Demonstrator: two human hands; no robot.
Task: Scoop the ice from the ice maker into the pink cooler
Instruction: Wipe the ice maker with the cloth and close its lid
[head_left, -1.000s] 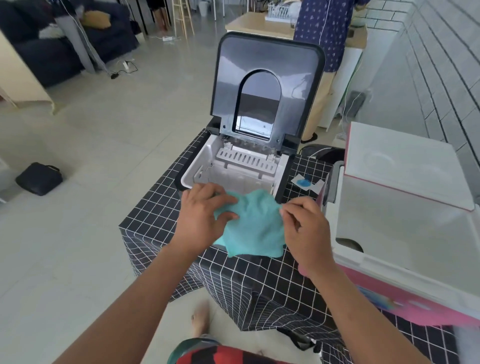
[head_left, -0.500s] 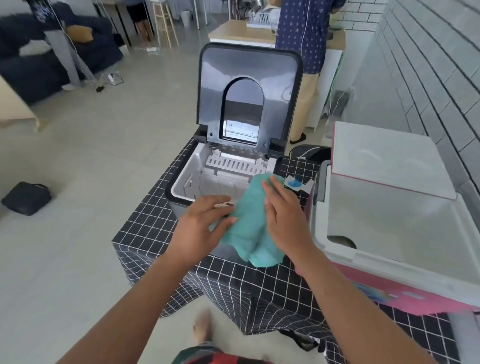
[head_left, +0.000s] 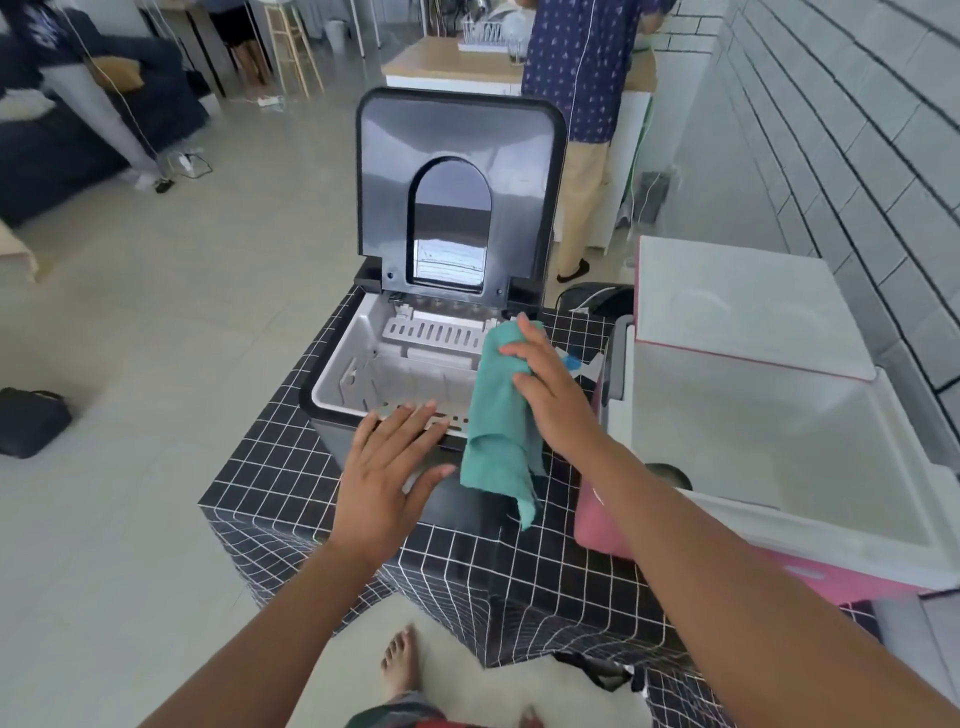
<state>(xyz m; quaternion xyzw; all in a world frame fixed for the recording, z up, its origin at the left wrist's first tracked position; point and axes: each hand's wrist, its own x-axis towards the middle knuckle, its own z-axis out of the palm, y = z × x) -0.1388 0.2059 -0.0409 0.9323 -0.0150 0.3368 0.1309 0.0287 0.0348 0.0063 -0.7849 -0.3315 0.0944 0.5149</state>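
A pink cooler (head_left: 613, 519), white lid raised, stands on the black grid tablecloth (head_left: 291, 478) just right of the right hand (head_left: 550, 395); beside it the ice maker (head_left: 343, 384), dark lid upright, white basin showing. A teal cloth (head_left: 498, 426) drapes the maker's right front corner, pressed under the right hand's straight fingers; the left hand (head_left: 384, 473) hovers spread wide at the front rim

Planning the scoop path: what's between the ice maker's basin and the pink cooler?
In the head view, a teal cloth draped over the ice maker rim, under the right hand, beside the pink cooler.
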